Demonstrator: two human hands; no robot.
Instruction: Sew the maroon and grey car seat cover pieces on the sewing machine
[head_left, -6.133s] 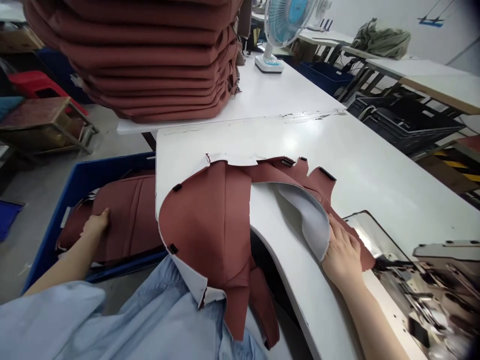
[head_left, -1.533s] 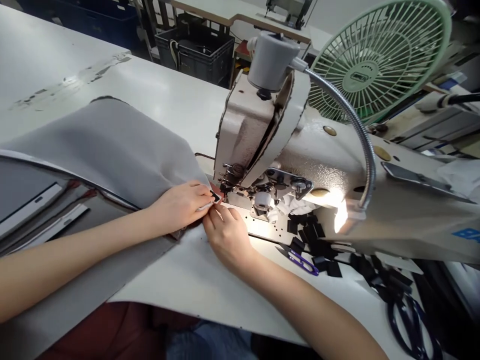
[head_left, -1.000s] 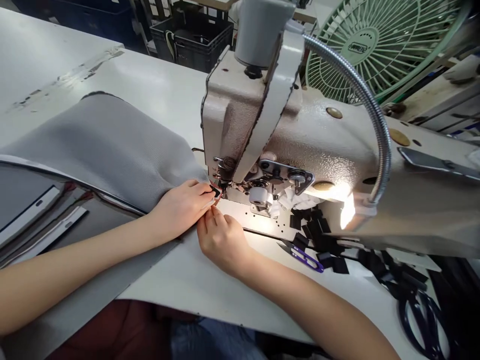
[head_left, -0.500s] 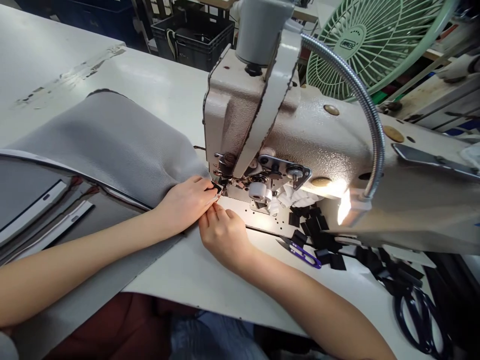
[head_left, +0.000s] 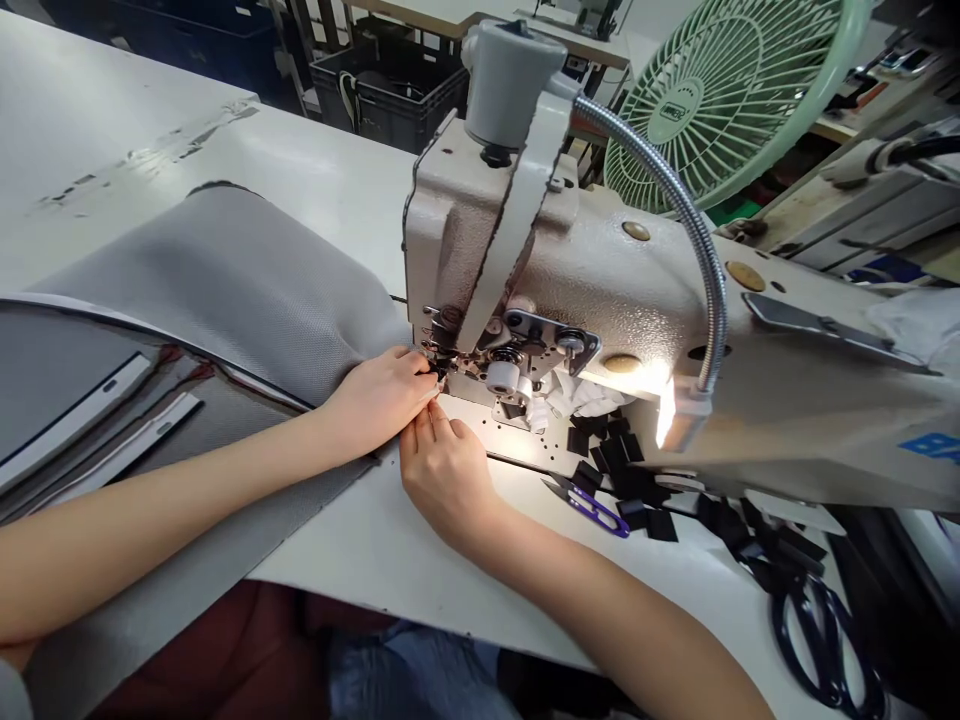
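Grey mesh fabric (head_left: 255, 270) with dark-edged white strips (head_left: 120, 450) spreads over the left of the table and runs up to the sewing machine (head_left: 480, 230). My left hand (head_left: 382, 400) is closed on the fabric's edge right beside the needle area. Just below it, my right hand (head_left: 446, 470) has its fingers pinched together, their tips meeting the left fingertips at the presser foot. What the right fingertips hold is hidden. The needle itself cannot be made out behind the hands.
Purple thread snips (head_left: 596, 508) and several black fabric pieces (head_left: 622, 455) lie right of my hands. Large dark-handled scissors (head_left: 825, 640) rest at the lower right. A lit lamp (head_left: 679, 410) hangs over the bed. A green fan (head_left: 675, 110) and black crate (head_left: 390, 100) stand behind.
The camera view has shifted slightly, so the machine appears a little farther left. Both hands stay at the presser foot, with the fabric nearly unmoved.
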